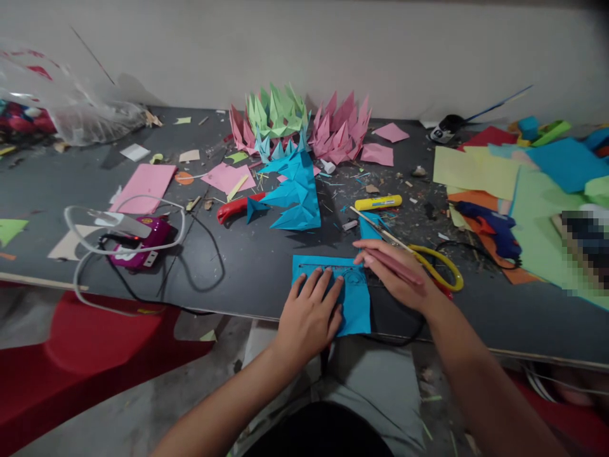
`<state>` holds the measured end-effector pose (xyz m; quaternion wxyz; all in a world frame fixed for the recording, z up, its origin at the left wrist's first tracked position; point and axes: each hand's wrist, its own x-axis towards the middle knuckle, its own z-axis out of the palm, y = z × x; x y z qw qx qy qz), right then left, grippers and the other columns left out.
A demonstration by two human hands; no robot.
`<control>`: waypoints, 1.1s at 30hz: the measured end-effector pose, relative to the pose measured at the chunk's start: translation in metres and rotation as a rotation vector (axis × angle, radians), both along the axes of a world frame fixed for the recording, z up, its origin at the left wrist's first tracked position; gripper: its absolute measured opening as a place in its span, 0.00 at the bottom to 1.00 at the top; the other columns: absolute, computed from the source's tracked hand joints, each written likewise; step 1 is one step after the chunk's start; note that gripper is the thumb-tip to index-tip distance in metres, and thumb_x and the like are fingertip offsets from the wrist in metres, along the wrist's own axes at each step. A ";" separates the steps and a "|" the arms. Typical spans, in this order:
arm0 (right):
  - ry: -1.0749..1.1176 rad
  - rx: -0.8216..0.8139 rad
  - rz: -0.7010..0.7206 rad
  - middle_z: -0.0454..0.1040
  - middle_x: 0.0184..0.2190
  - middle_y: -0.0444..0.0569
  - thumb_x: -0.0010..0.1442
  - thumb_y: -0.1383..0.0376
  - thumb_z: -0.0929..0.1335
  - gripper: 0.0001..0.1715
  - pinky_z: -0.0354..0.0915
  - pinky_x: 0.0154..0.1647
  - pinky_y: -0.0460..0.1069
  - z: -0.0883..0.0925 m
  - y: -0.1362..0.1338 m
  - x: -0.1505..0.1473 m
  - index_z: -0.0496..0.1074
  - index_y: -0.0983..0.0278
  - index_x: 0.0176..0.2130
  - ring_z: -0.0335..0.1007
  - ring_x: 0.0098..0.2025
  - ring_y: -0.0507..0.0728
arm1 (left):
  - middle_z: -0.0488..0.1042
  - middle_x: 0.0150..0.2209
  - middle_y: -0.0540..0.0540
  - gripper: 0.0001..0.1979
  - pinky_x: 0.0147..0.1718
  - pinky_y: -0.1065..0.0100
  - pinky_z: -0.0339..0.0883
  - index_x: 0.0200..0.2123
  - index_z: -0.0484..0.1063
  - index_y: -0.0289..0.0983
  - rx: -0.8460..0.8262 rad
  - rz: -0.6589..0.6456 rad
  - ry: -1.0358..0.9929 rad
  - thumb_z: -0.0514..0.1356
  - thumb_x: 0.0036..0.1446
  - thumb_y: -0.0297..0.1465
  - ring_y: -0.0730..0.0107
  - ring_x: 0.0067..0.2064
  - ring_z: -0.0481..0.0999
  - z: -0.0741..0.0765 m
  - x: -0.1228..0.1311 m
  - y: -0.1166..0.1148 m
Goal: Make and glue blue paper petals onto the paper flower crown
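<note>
A blue paper sheet [354,308] lies at the near edge of the dark table [247,260]. My left hand [309,314] rests flat on it, fingers spread. My right hand [397,273] is closed round a pink pen-like stick, with its tip touching the sheet's upper right part. Thin pencil lines show on the paper near the tip.
Yellow-handled scissors [438,266] lie just right of my right hand. A yellow glue stick [378,202], a red-handled tool [235,207], folded blue [295,190], green [276,111] and pink [340,130] paper shapes lie beyond. Coloured sheets [523,184] pile at right; a purple device with cords [137,244] sits at left.
</note>
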<state>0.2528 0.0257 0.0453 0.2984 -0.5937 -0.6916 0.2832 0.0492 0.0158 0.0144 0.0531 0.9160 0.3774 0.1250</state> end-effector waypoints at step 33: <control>0.246 -0.162 -0.078 0.74 0.32 0.45 0.61 0.56 0.61 0.15 0.67 0.40 0.50 -0.019 0.009 -0.009 0.67 0.60 0.44 0.71 0.36 0.54 | 0.64 0.57 0.43 0.21 0.55 0.56 0.56 0.57 0.60 0.39 0.019 -0.013 0.008 0.46 0.62 0.36 0.59 0.58 0.61 -0.003 -0.002 -0.001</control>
